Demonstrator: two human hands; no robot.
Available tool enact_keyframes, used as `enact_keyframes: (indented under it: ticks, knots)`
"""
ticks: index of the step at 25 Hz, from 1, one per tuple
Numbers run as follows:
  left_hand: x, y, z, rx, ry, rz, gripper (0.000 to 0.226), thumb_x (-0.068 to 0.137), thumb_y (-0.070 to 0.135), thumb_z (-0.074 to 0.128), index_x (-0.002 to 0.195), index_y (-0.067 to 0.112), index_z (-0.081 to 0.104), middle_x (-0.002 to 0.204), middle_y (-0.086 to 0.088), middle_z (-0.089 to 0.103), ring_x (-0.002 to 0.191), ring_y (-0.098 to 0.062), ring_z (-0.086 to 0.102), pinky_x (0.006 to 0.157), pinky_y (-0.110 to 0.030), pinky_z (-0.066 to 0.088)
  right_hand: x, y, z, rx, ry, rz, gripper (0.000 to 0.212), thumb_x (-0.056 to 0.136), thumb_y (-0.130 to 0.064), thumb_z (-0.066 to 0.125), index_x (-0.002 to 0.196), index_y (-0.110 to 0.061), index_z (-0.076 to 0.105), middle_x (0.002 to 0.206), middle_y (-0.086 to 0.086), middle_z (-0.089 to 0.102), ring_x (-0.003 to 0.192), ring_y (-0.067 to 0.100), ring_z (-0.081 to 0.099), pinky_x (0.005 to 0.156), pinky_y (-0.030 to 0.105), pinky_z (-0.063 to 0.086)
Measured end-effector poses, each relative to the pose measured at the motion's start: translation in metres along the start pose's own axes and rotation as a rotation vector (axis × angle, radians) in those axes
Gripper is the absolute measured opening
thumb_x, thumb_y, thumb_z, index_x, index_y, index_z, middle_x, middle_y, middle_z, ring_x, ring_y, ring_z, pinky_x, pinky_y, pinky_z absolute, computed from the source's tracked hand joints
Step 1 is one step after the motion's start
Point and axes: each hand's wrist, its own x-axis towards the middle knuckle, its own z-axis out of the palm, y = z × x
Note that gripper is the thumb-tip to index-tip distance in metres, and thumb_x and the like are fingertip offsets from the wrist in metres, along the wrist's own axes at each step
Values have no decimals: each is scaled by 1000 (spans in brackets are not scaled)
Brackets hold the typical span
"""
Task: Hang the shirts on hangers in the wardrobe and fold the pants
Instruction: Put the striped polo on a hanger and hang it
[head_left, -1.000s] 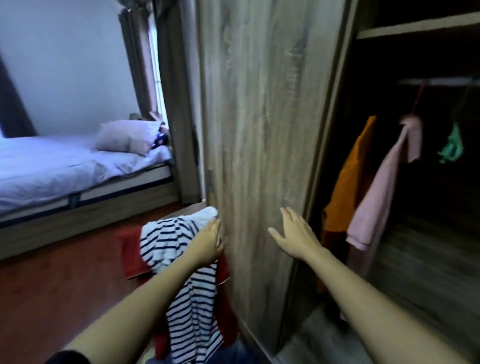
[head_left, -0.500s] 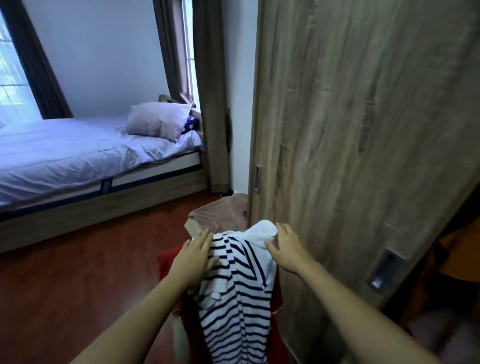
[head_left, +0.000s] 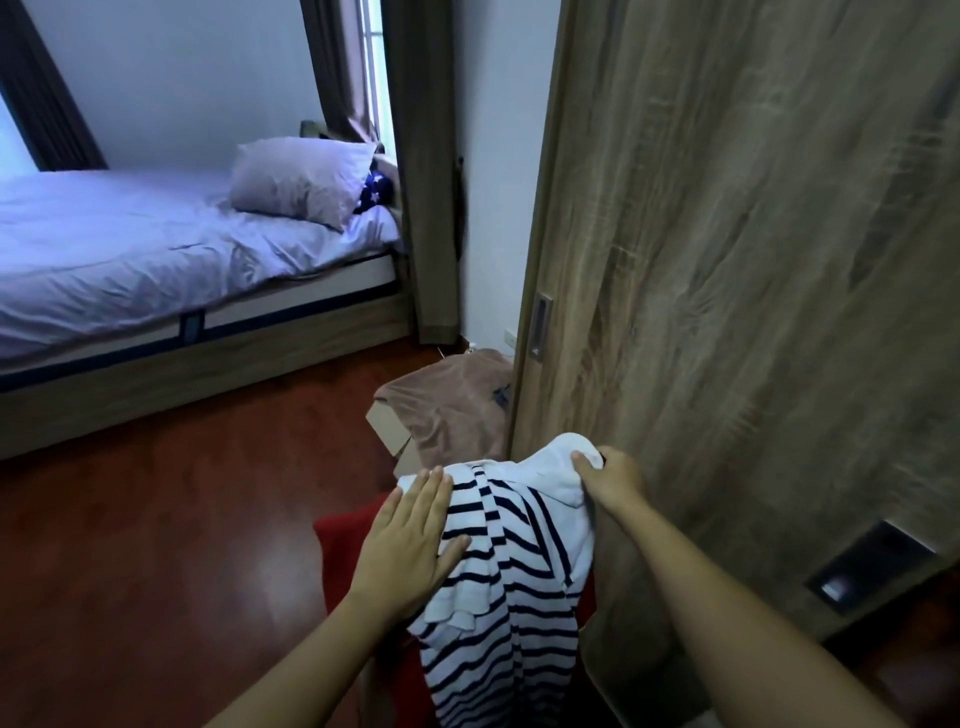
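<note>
A white shirt with dark blue stripes (head_left: 511, 582) is draped over a pile low in the middle of the view, on top of a red garment (head_left: 345, 535). My left hand (head_left: 410, 540) lies flat on the shirt's left side, fingers spread. My right hand (head_left: 608, 478) is closed on the shirt's white collar end, right beside the wooden wardrobe door (head_left: 727, 312). No hanger shows, and the wardrobe's inside is out of view.
Beyond the pile, a brown cloth (head_left: 452, 410) covers a cardboard box (head_left: 387, 426) by the door's edge. A bed (head_left: 156, 270) with a pillow (head_left: 301, 182) stands at the left, beyond reddish wooden floor (head_left: 156, 545). Curtains hang at the back.
My view has swung left, away from the open wardrobe with its hanging clothes. My right hand came off the door and gripped the shirt's collar; my left hand flattened on the stripes.
</note>
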Motion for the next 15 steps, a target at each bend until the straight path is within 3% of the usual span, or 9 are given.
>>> enact_keyframes:
  ticks: [2,5,8,10,12,14,15]
  knots:
    - [-1,1,2,-3,6,5,69,96,55,13,140,7,38,144,-8,44,135,-17,27,113,-30,3,4,0,1,-4,29,17,29,89,-30,54,99,-5,65,102,17,68,94,34,61,76,32,46]
    - [-1,0,3,-10,10,-2,69,96,56,14,142,8,35,146,-7,40,137,-16,23,114,-30,2,1,-6,-6,-40,175,-1,26,92,-23,50,102,-5,65,106,18,66,96,35,60,75,31,42]
    - [-4,-2,-1,-24,55,25,71,95,60,13,148,14,19,155,-3,19,144,-15,6,114,-27,-6,-23,-27,-16,33,330,-222,22,95,-19,46,101,-5,61,104,14,62,94,30,58,72,27,37]
    - [-4,3,-15,-224,85,53,70,93,62,12,150,23,9,158,2,8,145,-9,2,117,-28,-3,-45,-49,-30,111,324,-391,20,96,-17,43,103,-8,59,100,7,57,91,22,56,71,24,37]
    - [0,16,-47,-591,158,-21,63,91,61,22,145,29,21,154,-1,26,139,-8,21,116,-34,17,-67,-75,-51,154,261,-559,18,96,-14,43,103,-9,59,97,1,51,87,14,52,70,11,36]
    - [8,33,-87,-790,303,-102,76,84,59,37,146,17,23,154,-5,24,138,-13,24,112,-29,18,-88,-96,-75,180,223,-706,17,95,-12,45,100,-9,61,94,0,50,81,9,50,71,3,35]
    - [12,45,-109,-784,359,-57,82,79,56,42,146,13,24,154,-4,22,139,-14,22,110,-26,18,-99,-103,-88,197,224,-762,17,93,-13,46,97,-10,62,92,0,51,78,5,50,71,3,35]
